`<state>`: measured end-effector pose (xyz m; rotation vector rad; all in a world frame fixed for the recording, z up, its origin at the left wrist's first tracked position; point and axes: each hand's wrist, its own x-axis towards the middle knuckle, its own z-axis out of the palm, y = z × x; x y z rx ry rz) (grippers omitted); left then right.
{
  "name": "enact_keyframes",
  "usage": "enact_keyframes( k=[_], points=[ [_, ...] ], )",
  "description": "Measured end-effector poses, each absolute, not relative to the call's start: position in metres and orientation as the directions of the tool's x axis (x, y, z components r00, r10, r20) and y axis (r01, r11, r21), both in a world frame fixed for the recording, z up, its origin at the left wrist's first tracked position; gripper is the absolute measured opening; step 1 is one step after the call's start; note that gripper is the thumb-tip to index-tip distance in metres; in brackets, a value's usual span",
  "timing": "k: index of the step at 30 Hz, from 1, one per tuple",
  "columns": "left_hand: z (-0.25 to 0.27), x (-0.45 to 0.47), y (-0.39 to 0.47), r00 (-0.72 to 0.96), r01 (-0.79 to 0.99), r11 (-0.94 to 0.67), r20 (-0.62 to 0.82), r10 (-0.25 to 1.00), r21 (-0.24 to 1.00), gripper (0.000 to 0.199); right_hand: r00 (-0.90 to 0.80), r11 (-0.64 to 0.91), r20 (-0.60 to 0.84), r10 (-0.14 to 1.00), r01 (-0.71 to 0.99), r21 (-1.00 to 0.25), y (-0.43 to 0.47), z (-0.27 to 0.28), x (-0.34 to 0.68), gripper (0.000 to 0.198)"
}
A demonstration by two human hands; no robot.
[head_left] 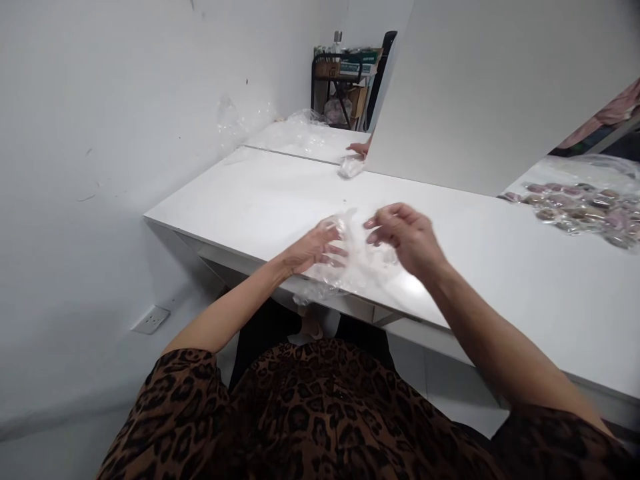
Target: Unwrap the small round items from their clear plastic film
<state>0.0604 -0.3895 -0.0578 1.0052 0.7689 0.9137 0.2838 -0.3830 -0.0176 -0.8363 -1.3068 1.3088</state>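
Over the front edge of the white table, my left hand (320, 248) has hold of a crinkled clear plastic bag (356, 260). Its film lies over and between the bent fingers, and part of it hangs past the table edge. Just to the right, my right hand (404, 235) hovers above the bag with its fingers curled but their tips apart. Nothing shows between those tips, though motion blurs them. Whether anything is inside the bag cannot be made out through the shine and blur.
A small wrapped bundle (351, 166) lies by a large upright white panel (465, 93) across the white table (235, 193). Another person's hand (359, 148) shows behind it. Loose clear plastic (310, 127) lies at the back left; wrapped round pieces (585, 207) lie at right.
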Motion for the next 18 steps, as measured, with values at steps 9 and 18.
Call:
enact_keyframes(
  k=[9, 18],
  points=[
    [-0.055, 0.03, -0.37, 0.36, 0.149, -0.099, 0.039, 0.932, 0.984, 0.048, 0.001, 0.365, 0.366, 0.931, -0.072, -0.928, -0.356, -0.02, 0.304, 0.022],
    [0.008, -0.045, -0.227, -0.527, 0.069, -0.055, 0.083, 0.846, 0.996, 0.042, 0.021, 0.063, 0.063, 0.998, 0.003, -0.998, -0.316, -0.099, 0.326, 0.031]
  ],
)
